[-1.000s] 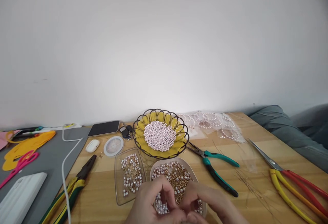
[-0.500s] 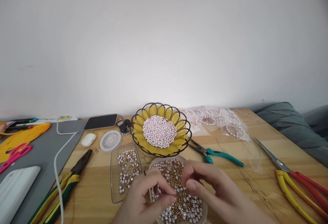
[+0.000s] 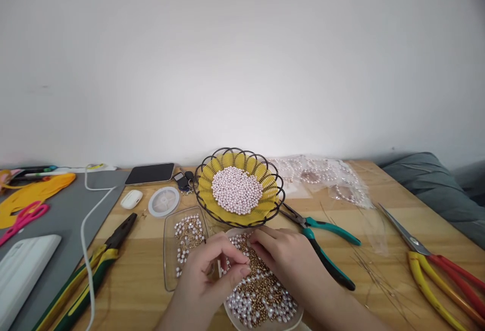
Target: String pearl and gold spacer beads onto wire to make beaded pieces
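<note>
My left hand (image 3: 215, 275) is closed in a pinch over the left side of a pale bowl (image 3: 232, 231) of pearl and gold beads (image 3: 257, 295). What sits between its thumb and forefinger is too small to make out. My right hand (image 3: 290, 257) reaches over the bowl from the right, its fingers bent and together among the beads at the far side. Its fingertips are partly hidden, so anything in them cannot be named. Beside my left hand lies a clear tray (image 3: 169, 250) of pearl beads with gold fittings.
Behind the bowl stands a yellow basket (image 3: 204, 189) of pink pearls. Green-handled pliers (image 3: 329, 265), red-and-yellow scissors (image 3: 420, 250) and loose wires (image 3: 375, 280) lie right. Yellow-green pliers (image 3: 109, 255), a spool (image 3: 163, 201), a phone (image 3: 149, 173) and a white cable (image 3: 84, 230) lie left.
My hands were together low over the bowl, then parted. The right hand has moved left and forward down to the beads, while the left keeps its pinch. The view has shifted slightly.
</note>
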A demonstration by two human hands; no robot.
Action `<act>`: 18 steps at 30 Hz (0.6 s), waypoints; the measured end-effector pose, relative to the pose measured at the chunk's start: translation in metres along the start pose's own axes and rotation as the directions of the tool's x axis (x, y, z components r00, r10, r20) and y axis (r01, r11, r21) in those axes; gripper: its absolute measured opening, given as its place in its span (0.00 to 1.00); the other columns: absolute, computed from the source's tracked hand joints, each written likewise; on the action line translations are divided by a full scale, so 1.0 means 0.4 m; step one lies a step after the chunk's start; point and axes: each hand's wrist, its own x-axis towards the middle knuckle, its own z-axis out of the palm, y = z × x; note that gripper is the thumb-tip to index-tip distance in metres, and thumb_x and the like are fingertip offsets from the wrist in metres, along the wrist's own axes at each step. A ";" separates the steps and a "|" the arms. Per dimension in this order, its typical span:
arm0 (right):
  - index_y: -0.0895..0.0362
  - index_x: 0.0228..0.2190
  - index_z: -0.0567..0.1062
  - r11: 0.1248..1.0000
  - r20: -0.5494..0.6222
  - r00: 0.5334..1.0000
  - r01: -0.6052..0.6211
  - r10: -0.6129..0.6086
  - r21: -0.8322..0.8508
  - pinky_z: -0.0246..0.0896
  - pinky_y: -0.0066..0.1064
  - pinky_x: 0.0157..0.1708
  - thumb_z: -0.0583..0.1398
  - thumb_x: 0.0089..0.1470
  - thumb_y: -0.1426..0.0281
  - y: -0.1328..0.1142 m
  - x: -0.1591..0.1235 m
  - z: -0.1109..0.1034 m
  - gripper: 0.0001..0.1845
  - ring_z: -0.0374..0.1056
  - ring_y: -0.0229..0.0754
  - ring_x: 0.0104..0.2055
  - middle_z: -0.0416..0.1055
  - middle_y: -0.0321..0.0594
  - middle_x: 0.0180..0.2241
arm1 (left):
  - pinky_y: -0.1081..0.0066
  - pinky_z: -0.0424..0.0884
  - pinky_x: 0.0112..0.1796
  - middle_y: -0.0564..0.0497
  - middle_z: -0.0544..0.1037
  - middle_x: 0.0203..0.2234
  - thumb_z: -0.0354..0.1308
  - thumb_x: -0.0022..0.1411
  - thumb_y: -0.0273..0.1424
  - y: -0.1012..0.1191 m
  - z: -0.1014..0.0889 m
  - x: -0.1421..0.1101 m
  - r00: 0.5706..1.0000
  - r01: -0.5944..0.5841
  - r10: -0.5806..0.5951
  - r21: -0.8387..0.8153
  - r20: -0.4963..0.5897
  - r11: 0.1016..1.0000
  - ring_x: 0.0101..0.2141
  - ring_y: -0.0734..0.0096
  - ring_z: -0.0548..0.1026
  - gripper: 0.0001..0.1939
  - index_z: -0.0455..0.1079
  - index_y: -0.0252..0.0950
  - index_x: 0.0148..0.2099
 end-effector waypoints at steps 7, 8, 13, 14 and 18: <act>0.55 0.32 0.76 0.998 0.073 0.997 -0.041 0.037 0.055 0.58 0.31 0.24 0.60 0.61 0.78 0.006 0.000 -0.010 0.08 0.77 0.44 0.26 0.80 0.36 0.29 | 0.72 0.64 0.33 0.53 0.75 0.28 0.66 0.61 0.28 0.003 0.001 0.001 1.000 0.005 -0.005 0.015 -0.021 1.000 0.30 0.70 0.70 0.02 0.78 0.39 0.34; 0.55 0.33 0.76 0.997 0.073 0.996 -0.049 0.044 0.059 0.59 0.30 0.24 0.59 0.62 0.78 0.005 0.001 -0.011 0.08 0.77 0.44 0.26 0.81 0.37 0.30 | 0.73 0.64 0.33 0.53 0.75 0.28 0.66 0.61 0.28 0.001 -0.002 0.003 1.000 -0.003 0.004 0.025 -0.012 1.000 0.30 0.70 0.70 0.02 0.78 0.39 0.34; 0.55 0.33 0.76 0.995 0.070 0.996 -0.069 0.064 0.072 0.61 0.30 0.24 0.58 0.63 0.77 0.004 0.000 -0.014 0.09 0.78 0.44 0.27 0.81 0.38 0.30 | 0.73 0.65 0.32 0.53 0.75 0.28 0.66 0.63 0.29 -0.008 -0.015 0.007 0.998 -0.054 0.052 0.065 0.027 0.996 0.30 0.70 0.71 0.02 0.79 0.39 0.36; 0.55 0.33 0.76 0.995 0.073 0.995 -0.071 0.065 0.077 0.61 0.30 0.25 0.59 0.63 0.78 0.005 -0.001 -0.014 0.09 0.78 0.44 0.27 0.81 0.38 0.30 | 0.74 0.66 0.32 0.53 0.75 0.28 0.66 0.63 0.29 -0.007 -0.015 0.007 0.998 -0.055 0.054 0.067 0.025 0.996 0.30 0.71 0.71 0.02 0.79 0.40 0.36; 0.55 0.32 0.76 0.993 0.093 0.993 -0.083 0.075 0.082 0.62 0.30 0.25 0.60 0.62 0.78 0.007 -0.005 -0.010 0.08 0.78 0.44 0.28 0.80 0.37 0.31 | 0.73 0.65 0.32 0.53 0.75 0.27 0.66 0.62 0.29 0.004 -0.009 0.005 0.999 -0.038 0.038 0.046 -0.001 0.998 0.29 0.71 0.71 0.02 0.79 0.39 0.35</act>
